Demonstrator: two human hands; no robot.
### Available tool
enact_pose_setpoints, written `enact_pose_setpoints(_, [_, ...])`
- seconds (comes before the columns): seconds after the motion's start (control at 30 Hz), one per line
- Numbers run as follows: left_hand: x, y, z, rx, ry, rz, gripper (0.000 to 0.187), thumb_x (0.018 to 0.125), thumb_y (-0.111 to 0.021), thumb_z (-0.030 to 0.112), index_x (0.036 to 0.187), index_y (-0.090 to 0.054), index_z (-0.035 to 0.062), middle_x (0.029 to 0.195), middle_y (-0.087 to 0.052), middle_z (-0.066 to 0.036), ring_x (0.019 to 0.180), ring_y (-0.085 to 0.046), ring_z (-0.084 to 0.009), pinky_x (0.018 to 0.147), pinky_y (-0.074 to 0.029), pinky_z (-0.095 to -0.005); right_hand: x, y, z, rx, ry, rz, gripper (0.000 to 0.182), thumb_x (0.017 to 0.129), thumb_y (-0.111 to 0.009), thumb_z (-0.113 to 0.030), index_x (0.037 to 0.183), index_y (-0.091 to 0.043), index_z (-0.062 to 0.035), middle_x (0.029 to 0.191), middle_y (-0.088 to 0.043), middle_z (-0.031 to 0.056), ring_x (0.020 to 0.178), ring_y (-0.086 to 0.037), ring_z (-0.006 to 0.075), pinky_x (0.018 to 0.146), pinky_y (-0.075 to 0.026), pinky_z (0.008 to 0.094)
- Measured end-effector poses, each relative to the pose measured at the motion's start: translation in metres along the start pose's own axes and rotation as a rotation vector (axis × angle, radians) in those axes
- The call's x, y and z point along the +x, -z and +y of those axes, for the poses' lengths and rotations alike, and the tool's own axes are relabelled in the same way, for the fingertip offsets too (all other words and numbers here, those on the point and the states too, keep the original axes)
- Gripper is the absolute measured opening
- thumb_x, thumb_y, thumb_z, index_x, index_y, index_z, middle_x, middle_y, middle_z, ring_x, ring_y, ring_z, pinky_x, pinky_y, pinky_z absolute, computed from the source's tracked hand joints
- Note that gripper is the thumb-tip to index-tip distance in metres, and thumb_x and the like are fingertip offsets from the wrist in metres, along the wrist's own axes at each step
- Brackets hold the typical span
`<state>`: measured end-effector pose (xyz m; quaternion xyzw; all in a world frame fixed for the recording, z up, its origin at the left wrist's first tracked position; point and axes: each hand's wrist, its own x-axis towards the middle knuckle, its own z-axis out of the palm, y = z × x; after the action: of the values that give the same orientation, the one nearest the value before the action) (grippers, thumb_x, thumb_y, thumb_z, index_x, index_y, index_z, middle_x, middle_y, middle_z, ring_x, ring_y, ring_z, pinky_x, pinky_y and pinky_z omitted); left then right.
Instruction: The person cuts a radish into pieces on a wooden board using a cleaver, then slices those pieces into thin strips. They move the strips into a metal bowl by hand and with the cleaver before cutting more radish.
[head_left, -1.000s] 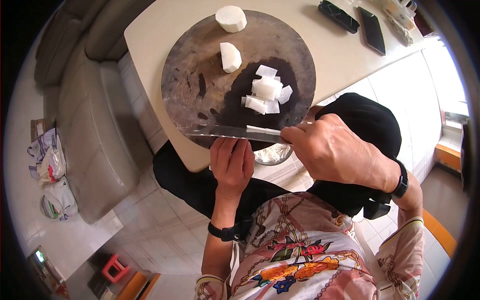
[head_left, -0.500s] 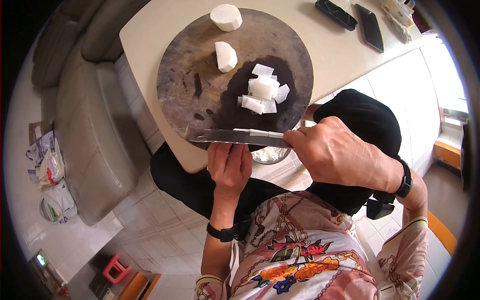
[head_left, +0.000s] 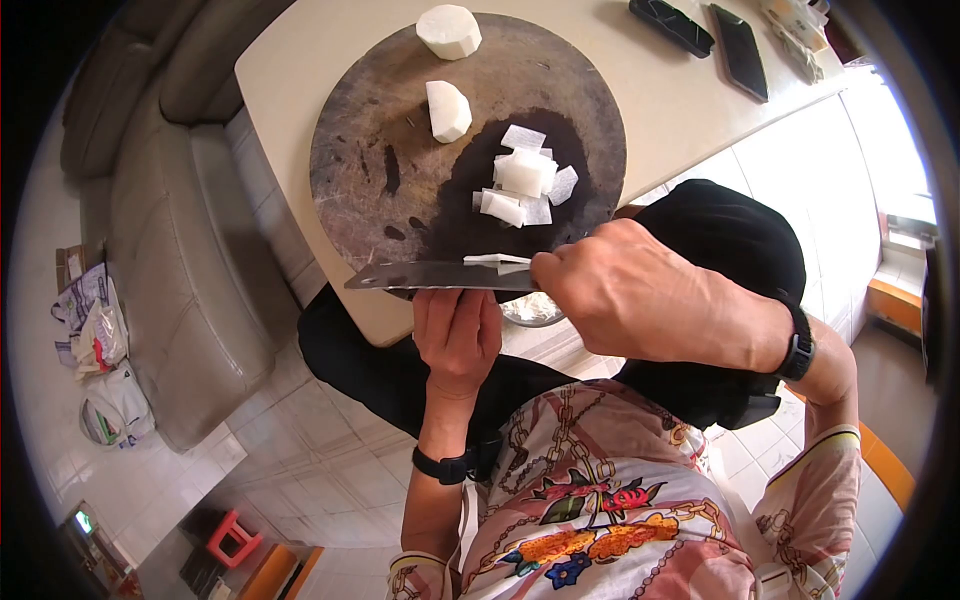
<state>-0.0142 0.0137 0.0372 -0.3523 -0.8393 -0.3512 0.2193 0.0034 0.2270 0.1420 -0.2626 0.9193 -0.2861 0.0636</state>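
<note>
My right hand [head_left: 640, 295] is wrapped around the handle of a kitchen knife [head_left: 425, 277], whose broad blade lies across the near edge of a round wooden chopping board [head_left: 360, 210]. My left hand [head_left: 457, 335] is just on the near side of the blade, fingers bent and pressed together; the blade hides their tips and whatever they hold. Thin white strips [head_left: 495, 259] show along the blade's far side. Farther up the board is a pile of thin white radish slices [head_left: 524, 175]. Two thick radish chunks, a half-round piece [head_left: 449, 112] and a round piece [head_left: 448, 33], stand beyond it.
Below the board's near edge, a bowl of white shreds [head_left: 533, 309] is partly hidden by my hands. On the pale table [head_left: 285, 85] lie a phone [head_left: 740, 52] and a black case [head_left: 672, 27] at the far right. A sofa [head_left: 185, 280] stands to the left.
My right hand has slid left with the knife, so the blade reaches farther past the board's left side. More of the blade's flat face shows. My left hand has stayed nearly still.
</note>
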Motion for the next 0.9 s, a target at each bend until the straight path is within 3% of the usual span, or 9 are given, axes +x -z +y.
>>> enact_pose_setpoints(0.17, [0.002, 0.001, 0.001, 0.016, 0.016, -0.016, 0.016, 0.077, -0.068, -0.003, 0.094, -0.069, -0.0037, 0.103, -0.064, -0.013, 0.092, -0.062, -0.0335, 0.081, -0.051, -0.0414, 0.021, -0.008, 0.002, 0.067, 0.086, 0.107, 0.007, 0.065, -0.060, 0.004, 0.069, -0.054, 0.0042, 0.055, -0.055, 0.0193, 0.057, -0.062, 0.0382, 0.052, -0.049, 0.0434])
enact_pose_setpoints(0.27, [0.004, 0.002, 0.002, -0.007, 0.061, 0.000, 0.020, 0.075, -0.071, -0.004, 0.095, -0.069, -0.0036, 0.103, -0.064, -0.014, 0.093, -0.062, -0.0323, 0.079, -0.053, -0.0388, 0.023, -0.005, 0.009, 0.095, -0.080, 0.025, 0.009, 0.067, -0.061, -0.003, 0.067, -0.064, 0.0057, 0.065, -0.061, 0.0241, 0.065, -0.064, 0.0394, 0.060, -0.052, 0.0425])
enact_pose_setpoints(0.43, [0.014, 0.004, 0.006, -0.180, 0.267, 0.131, 0.024, 0.076, -0.070, -0.008, 0.099, -0.068, -0.0027, 0.102, -0.066, -0.014, 0.091, -0.064, -0.0259, 0.080, -0.054, -0.0331, 0.027, 0.013, 0.014, 0.214, -0.134, 0.142, 0.011, 0.072, -0.058, -0.002, 0.072, -0.064, 0.0069, 0.065, -0.059, 0.0240, 0.062, -0.062, 0.0399, 0.059, -0.051, 0.0432])
enact_pose_setpoints(0.5, [0.024, 0.004, 0.003, -0.217, 0.275, 0.185, 0.020, 0.080, -0.068, -0.009, 0.100, -0.067, -0.0031, 0.101, -0.066, -0.013, 0.090, -0.065, -0.0244, 0.080, -0.053, -0.0324, 0.027, 0.016, 0.014, 0.482, -0.163, 0.290, 0.021, 0.085, -0.059, -0.009, 0.074, -0.055, 0.0084, 0.058, -0.051, 0.0210, 0.055, -0.055, 0.0365, 0.053, -0.042, 0.0423])
enact_pose_setpoints(0.53, [0.029, 0.007, 0.001, -0.249, 0.343, 0.149, 0.020, 0.080, -0.068, -0.008, 0.099, -0.067, -0.0027, 0.100, -0.067, -0.014, 0.090, -0.065, -0.0258, 0.080, -0.053, -0.0333, 0.025, 0.018, 0.017, 0.476, -0.206, 0.250, 0.023, 0.085, -0.058, -0.011, 0.072, -0.056, 0.0080, 0.055, -0.053, 0.0151, 0.049, -0.055, 0.0254, 0.049, -0.041, 0.0370])
enact_pose_setpoints(0.63, [0.049, 0.015, 0.003, -0.215, 0.354, 0.011, 0.018, 0.084, -0.066, -0.003, 0.101, -0.067, -0.0008, 0.103, -0.067, -0.012, 0.090, -0.064, -0.0238, 0.080, -0.052, -0.0321, 0.024, 0.035, 0.009, 0.730, -0.371, 0.139, 0.020, 0.082, -0.050, -0.007, 0.080, -0.062, 0.0085, 0.055, -0.056, 0.0145, 0.047, -0.056, 0.0215, 0.047, -0.045, 0.0339])
enact_pose_setpoints(0.67, [0.053, 0.016, 0.002, -0.085, 0.255, -0.119, 0.020, 0.083, -0.066, 0.000, 0.103, -0.066, 0.0004, 0.104, -0.066, -0.012, 0.091, -0.064, -0.0253, 0.081, -0.051, -0.0330, 0.023, 0.034, 0.007, 0.822, -0.379, 0.195, 0.022, 0.083, -0.049, -0.010, 0.076, -0.060, 0.0084, 0.053, -0.054, 0.0081, 0.044, -0.053, 0.0130, 0.043, -0.042, 0.0303])
enact_pose_setpoints(0.77, [0.065, 0.013, -0.004, 0.045, 0.109, -0.263, 0.019, 0.082, -0.066, 0.006, 0.101, -0.065, 0.0027, 0.100, -0.064, -0.012, 0.091, -0.061, -0.0312, 0.082, -0.049, -0.0374, 0.023, 0.049, 0.005, 0.867, -0.383, 0.254, 0.030, 0.085, -0.055, -0.018, 0.062, -0.058, 0.0012, 0.047, -0.052, 0.0021, 0.040, -0.046, 0.0070, 0.040, -0.035, 0.0245])
enact_pose_setpoints(0.9, [0.074, 0.005, -0.012, 0.061, 0.052, -0.341, 0.006, 0.083, -0.063, 0.003, 0.088, -0.059, 0.0029, 0.089, -0.059, -0.013, 0.085, -0.059, -0.0337, 0.074, -0.048, -0.0422, 0.021, 0.055, 0.009, 0.904, -0.365, 0.361, 0.030, 0.085, -0.054, -0.019, 0.061, -0.060, -0.0008, 0.045, -0.050, 0.0005, 0.040, -0.046, 0.0068, 0.042, -0.035, 0.0244])
